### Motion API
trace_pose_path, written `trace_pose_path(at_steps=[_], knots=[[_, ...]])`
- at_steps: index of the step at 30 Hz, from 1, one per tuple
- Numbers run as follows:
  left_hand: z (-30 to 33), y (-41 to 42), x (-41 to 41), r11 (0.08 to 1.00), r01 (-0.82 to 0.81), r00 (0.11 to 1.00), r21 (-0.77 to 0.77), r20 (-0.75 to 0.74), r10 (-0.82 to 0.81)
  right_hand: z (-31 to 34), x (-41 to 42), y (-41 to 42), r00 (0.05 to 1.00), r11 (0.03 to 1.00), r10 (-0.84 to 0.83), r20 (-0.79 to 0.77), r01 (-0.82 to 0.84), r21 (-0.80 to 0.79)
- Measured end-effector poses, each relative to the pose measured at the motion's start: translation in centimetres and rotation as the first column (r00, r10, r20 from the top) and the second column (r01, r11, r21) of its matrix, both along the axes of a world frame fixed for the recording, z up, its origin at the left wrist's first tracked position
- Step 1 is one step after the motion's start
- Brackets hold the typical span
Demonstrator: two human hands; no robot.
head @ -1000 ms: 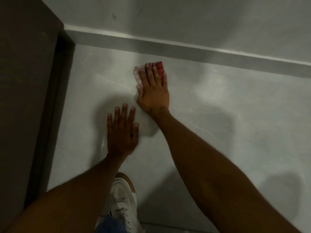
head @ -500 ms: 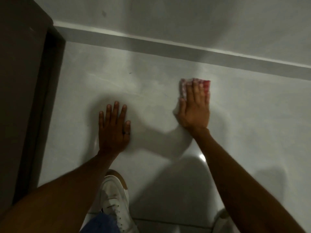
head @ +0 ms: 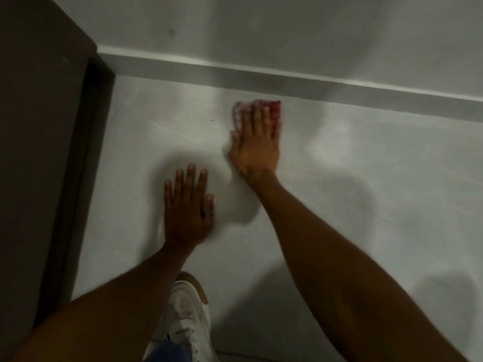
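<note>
My right hand [head: 254, 147] lies flat with straight fingers on a red and white cloth [head: 275, 111], pressing it onto the pale grey floor [head: 366, 178] close to the skirting. Only the cloth's edges show past my fingertips. My left hand [head: 187, 207] rests palm down on the floor nearer to me, fingers spread, a dark ring on the thumb. It touches nothing else.
A grey skirting board [head: 287, 84] runs along the wall at the far side. A dark brown door or cabinet side [head: 39, 152] stands at the left. My white shoe [head: 188, 317] is planted on the floor below my left wrist.
My right hand slid the cloth right, away from the left hand, then back left and farther from me toward the skirting. My left hand stayed planted on the floor.
</note>
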State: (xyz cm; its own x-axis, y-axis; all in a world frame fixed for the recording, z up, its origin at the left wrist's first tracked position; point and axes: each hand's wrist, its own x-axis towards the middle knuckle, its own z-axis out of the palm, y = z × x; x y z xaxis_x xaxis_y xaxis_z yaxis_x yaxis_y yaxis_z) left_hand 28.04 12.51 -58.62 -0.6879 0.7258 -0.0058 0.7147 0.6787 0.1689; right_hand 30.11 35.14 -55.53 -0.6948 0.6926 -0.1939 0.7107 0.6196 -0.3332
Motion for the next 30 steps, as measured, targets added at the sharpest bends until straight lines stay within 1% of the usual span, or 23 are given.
trace_pose_path(at_steps=[2,4,6,9,11,14,16,17,18,19,20,21,22,23,24,25,26,27,28,29,30], knots=[[-0.1,0.0,-0.1,1.000,0.019,1.000,0.010,-0.001,-0.019,0.4,-3.8,-2.2,0.993,0.992,0.115,-0.012,-0.116,-0.049],[-0.3,-0.1,-0.3,1.000,0.029,1.000,0.007,0.010,-0.029,0.5,-5.5,-3.1,0.967,0.966,0.252,-0.025,-0.253,-0.057],[-0.4,-0.2,-0.3,1.000,0.028,0.999,-0.004,0.017,-0.028,0.1,-5.0,-3.0,0.934,0.933,0.354,-0.044,-0.356,-0.051],[-0.2,-0.1,-0.3,1.000,0.023,1.000,-0.014,0.009,-0.023,-0.4,-1.6,-2.7,0.880,0.878,0.472,-0.060,-0.475,-0.052],[-0.2,0.1,-0.4,1.000,0.019,1.000,-0.020,0.013,-0.019,-0.4,1.2,-3.0,0.887,0.886,0.459,-0.057,-0.461,-0.054],[0.4,0.0,-0.3,0.996,0.021,0.998,-0.083,0.065,-0.016,1.4,5.5,-4.0,0.910,0.907,0.413,0.043,-0.406,-0.110],[2.0,0.1,-0.7,0.984,0.035,0.989,-0.176,0.149,-0.009,2.8,8.4,-4.4,0.908,0.909,0.395,0.140,-0.363,-0.207],[3.4,0.6,-1.1,0.974,0.033,0.973,-0.226,0.230,0.020,3.7,9.7,-4.4,0.911,0.903,0.377,0.167,-0.322,-0.283],[5.7,1.6,-1.6,0.953,0.049,0.940,-0.300,0.335,0.058,4.9,10.9,-4.4,0.932,0.887,0.323,0.166,-0.236,-0.398],[8.0,2.7,-1.8,0.926,0.046,0.876,-0.374,0.460,0.143,6.9,11.6,-4.6,0.975,0.825,0.194,0.111,-0.101,-0.557],[10.9,4.1,-1.8,0.898,0.032,0.781,-0.439,0.572,0.251,10.1,11.9,-4.9,0.997,0.670,-0.062,0.049,0.078,-0.738],[14.1,5.3,-1.6,0.862,0.035,0.638,-0.505,0.675,0.370,13.6,12.0,-5.2,0.915,0.351,-0.397,0.078,0.229,-0.908],[17.5,6.2,-0.9,0.834,-0.016,0.432,-0.552,0.748,0.504,17.0,11.6,-5.4,0.726,-0.017,-0.664,0.177,0.222,-0.975],[21.1,6.7,0.2,0.810,-0.127,0.153,-0.572,0.796,0.586,20.1,11.6,-5.7,0.542,-0.300,-0.780,0.312,0.113,-0.947],[24.7,6.9,1.4,0.779,-0.233,-0.106,-0.581,0.812,0.574,23.4,11.6,-5.9,0.416,-0.460,-0.804,0.426,0.020,-0.888],[28.3,7.0,2.5,0.750,-0.332,-0.278,-0.572,0.819,0.502,26.5,11.4,-6.3,0.337,-0.532,-0.800,0.496,-0.016,-0.847],[32.0,6.9,3.4,0.706,-0.432,-0.390,-0.561,0.822,0.415,29.6,11.1,-6.8,0.293,-0.568,-0.791,0.538,-0.021,-0.823],[35.7,6.6,4.1,0.649,-0.523,-0.460,-0.552,0.824,0.331,32.6,10.7,-7.4,0.250,-0.558,-0.806,0.537,-0.017,-0.830],[39.6,6.2,4.4,0.605,-0.595,-0.479,-0.529,0.838,0.262,35.4,10.3,-8.1,0.235,-0.521,-0.827,0.511,0.022,-0.853],[43.1,5.4,4.5,0.584,-0.638,-0.467,-0.502,0.855,0.225,37.6,9.8,-8.9,0.227,-0.487,-0.843,0.488,0.065,-0.871],[46.2,4.4,4.3,0.567,-0.675,-0.444,-0.472,0.874,0.199,39.8,9.0,-9.5,0.251,-0.457,-0.849,0.464,0.088,-0.885]])
